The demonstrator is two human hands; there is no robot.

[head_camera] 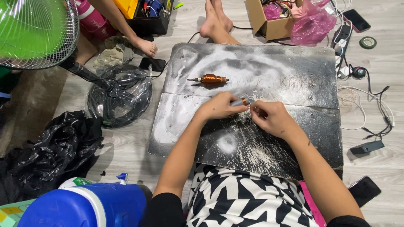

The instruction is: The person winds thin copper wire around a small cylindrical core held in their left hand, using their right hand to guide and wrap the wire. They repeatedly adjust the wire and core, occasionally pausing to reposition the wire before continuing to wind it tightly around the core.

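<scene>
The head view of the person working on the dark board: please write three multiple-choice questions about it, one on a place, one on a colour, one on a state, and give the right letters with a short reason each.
1. Where does the copper-wound armature lie?
A. On the dark board, beyond the hands
B. Inside the cardboard box
C. On the black plastic bag

2. What colour are the fan blades at the upper left?
A. Red
B. Green
C. White

3. What is the left hand doing?
A. Resting flat on the floor
B. Holding a phone
C. Gripping a small cylindrical part that the right hand also touches

Answers: 1 A, it rests on the board's far half, apart from both hands. 2 B, green shows behind the wire guard. 3 C, both hands meet at the part above the board.
</scene>
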